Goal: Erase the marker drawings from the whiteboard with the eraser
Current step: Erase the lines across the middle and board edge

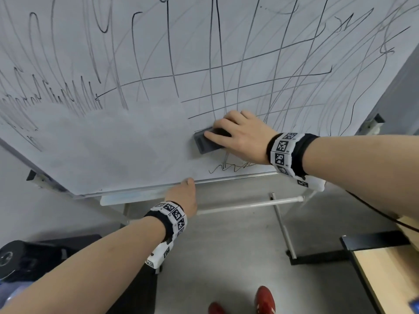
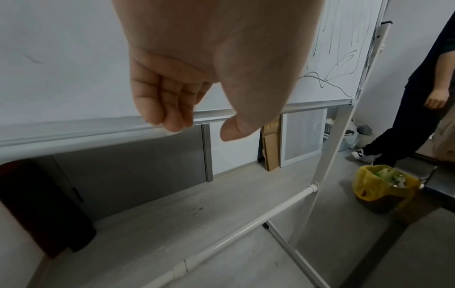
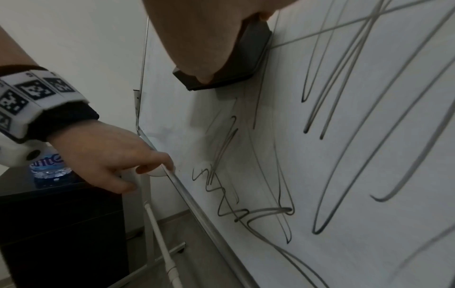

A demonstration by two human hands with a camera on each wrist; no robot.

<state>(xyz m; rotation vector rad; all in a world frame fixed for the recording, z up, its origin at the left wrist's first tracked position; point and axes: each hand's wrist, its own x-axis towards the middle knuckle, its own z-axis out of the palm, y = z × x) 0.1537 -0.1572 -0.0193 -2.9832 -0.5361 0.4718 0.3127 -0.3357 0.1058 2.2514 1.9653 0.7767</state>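
Note:
The whiteboard [image 1: 108, 146] leans on its stand, smudged grey and wiped across its lower left. Black marker lines [image 1: 272, 75] cover the top and right, and a small squiggle [image 1: 229, 167] sits near the bottom edge. My right hand [image 1: 240, 134] grips the dark grey eraser [image 1: 204, 145] and presses it flat on the board at lower centre. The eraser [image 3: 246, 58] shows again in the right wrist view, above the scribbles. My left hand [image 1: 183, 196] holds the board's bottom rail [image 2: 74, 130], fingers [image 2: 172, 124] curled over it and thumb below.
The stand's white crossbar [image 1: 249, 203] and legs run under the board. A black cabinet [image 3: 61, 233] with a water bottle [image 3: 49, 167] stands left. A wooden desk [image 1: 390, 268] is at the right. Another person [image 2: 418, 97] and a yellow-lined bin [image 2: 384, 185] are beyond the board's right side.

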